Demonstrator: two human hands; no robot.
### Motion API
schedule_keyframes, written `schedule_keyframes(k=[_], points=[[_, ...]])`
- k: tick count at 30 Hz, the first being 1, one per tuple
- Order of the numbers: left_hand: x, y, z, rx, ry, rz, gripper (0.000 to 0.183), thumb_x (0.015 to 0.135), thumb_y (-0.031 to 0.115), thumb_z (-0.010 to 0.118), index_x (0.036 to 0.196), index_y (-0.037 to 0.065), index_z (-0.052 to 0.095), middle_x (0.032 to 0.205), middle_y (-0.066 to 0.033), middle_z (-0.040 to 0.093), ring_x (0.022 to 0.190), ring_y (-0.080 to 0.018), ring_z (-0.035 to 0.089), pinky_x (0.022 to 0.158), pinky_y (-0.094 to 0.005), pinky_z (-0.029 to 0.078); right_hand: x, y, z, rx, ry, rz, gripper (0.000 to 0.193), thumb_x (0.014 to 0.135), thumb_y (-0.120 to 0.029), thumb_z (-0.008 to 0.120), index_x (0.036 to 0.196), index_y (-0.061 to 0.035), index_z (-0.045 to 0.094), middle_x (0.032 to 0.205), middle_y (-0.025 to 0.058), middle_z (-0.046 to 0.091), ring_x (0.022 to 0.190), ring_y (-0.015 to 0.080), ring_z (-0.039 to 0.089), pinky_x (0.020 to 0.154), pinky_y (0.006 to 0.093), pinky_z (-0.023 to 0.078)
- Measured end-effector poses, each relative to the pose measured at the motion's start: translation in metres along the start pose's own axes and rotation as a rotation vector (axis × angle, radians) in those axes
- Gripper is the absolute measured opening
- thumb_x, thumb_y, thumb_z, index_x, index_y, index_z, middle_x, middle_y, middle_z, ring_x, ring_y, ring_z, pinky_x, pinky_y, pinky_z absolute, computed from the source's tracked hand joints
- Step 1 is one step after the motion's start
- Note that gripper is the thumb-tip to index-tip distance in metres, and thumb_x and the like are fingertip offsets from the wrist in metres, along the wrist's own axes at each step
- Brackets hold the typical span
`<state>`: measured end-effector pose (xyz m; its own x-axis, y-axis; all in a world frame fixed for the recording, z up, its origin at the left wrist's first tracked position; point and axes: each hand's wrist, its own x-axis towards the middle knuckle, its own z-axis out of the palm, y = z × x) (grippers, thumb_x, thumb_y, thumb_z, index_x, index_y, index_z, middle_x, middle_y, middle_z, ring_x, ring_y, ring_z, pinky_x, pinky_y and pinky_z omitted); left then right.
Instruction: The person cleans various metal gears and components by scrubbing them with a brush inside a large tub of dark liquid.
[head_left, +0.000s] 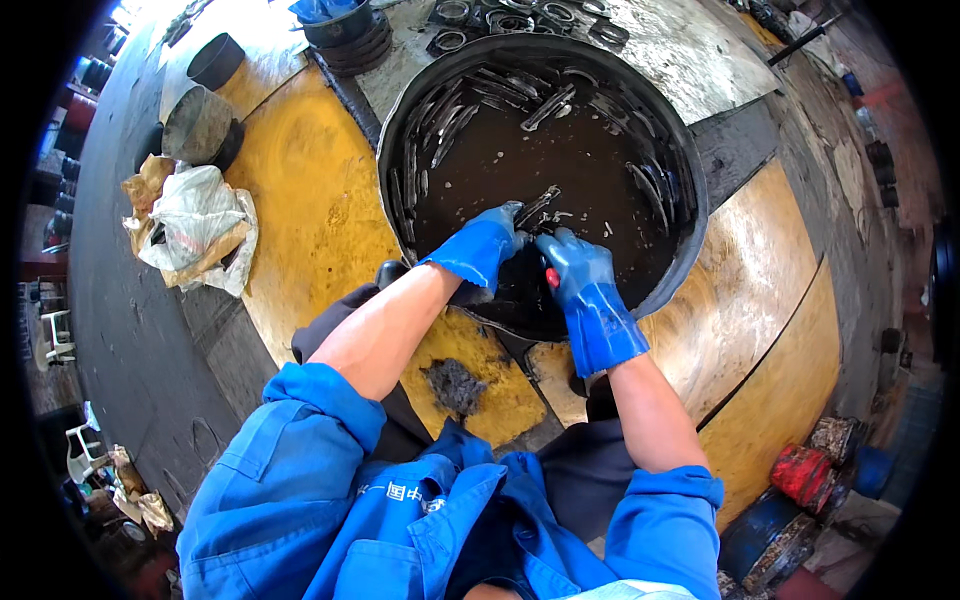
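A large round dark tub (690, 150) stands between my knees with murky brown liquid in it. Several long wet metal-looking pieces (550, 107) lie along its inner wall. Both hands wear blue rubber gloves and meet over the tub's near side. My left hand (490, 243) has its fingers closed by a slim dark piece (540, 205) that slants up between the hands. Curled close beside it, my right hand (582, 270) grips a tool of which only a red handle end (552, 278) shows. The rest of the tool is hidden.
Left of the tub are a white plastic bag (195, 215) and a round metal container (196, 125). Dark metal rings (512, 20) lie beyond the tub. A dark fibrous clump (455, 387) rests on the yellow floor sheet (300, 190). A red bucket (802, 473) stands at lower right.
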<state>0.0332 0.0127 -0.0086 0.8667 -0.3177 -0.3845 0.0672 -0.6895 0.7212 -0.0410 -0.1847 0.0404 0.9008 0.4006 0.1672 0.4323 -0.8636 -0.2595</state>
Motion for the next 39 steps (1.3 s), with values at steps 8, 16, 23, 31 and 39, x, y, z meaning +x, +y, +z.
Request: schedule_keyframes(k=[8,16,23,31,39], points=[[-0.014,0.003,-0.005,0.123,-0.073,-0.167,0.043,0.091,0.021,0.069,0.134,0.016,0.065,0.128,-0.0189,0.070,0.121,-0.0416,0.065,0.101,-0.0481,0.054,0.008,0.012,0.015,0.858,-0.085,0.603,0.028,0.095,-0.022,0.072,0.120,-0.0088,0.074,0.111,0.0097,0.078,0.101,0.0180,0.072,0.092,0.0322,0.055],[-0.012,0.011,-0.015,0.138,-0.114,-0.069,0.038,0.088,0.018,0.070,0.125,0.015,0.072,0.117,-0.0198,0.073,0.110,-0.0412,0.069,0.094,-0.0469,0.056,0.014,0.047,0.022,1.300,-0.299,0.825,0.028,0.098,-0.022,0.072,0.122,-0.0072,0.074,0.110,0.0025,0.076,0.096,0.0153,0.070,0.089,0.0324,0.056],[-0.017,0.045,-0.047,0.152,-0.073,0.064,0.032,0.086,0.022,0.069,0.114,0.010,0.077,0.109,-0.0226,0.074,0.103,-0.0430,0.070,0.090,-0.0470,0.057,0.005,0.028,0.005,0.878,-0.161,0.520,0.029,0.095,-0.016,0.072,0.122,-0.0060,0.073,0.112,0.0095,0.078,0.101,0.0199,0.072,0.095,0.0328,0.055],[0.004,0.027,-0.048,0.134,0.038,0.158,0.041,0.093,0.037,0.066,0.111,0.002,0.075,0.107,-0.0276,0.072,0.103,-0.0460,0.068,0.091,-0.0501,0.055,0.004,-0.002,-0.020,-0.034,0.075,-0.173,0.040,0.078,-0.005,0.068,0.117,-0.0131,0.068,0.099,0.0121,0.063,0.078,0.0319,0.069,0.068,0.0494,0.055],[0.014,0.019,-0.013,-0.062,0.065,0.135,0.036,0.100,0.019,0.065,0.133,0.008,0.068,0.120,-0.0197,0.074,0.110,-0.0301,0.070,0.100,-0.0385,0.052,0.003,0.008,-0.002,0.541,0.077,0.352,0.029,0.096,-0.016,0.069,0.123,-0.0069,0.072,0.108,0.0105,0.076,0.093,0.0219,0.073,0.084,0.0331,0.057]])
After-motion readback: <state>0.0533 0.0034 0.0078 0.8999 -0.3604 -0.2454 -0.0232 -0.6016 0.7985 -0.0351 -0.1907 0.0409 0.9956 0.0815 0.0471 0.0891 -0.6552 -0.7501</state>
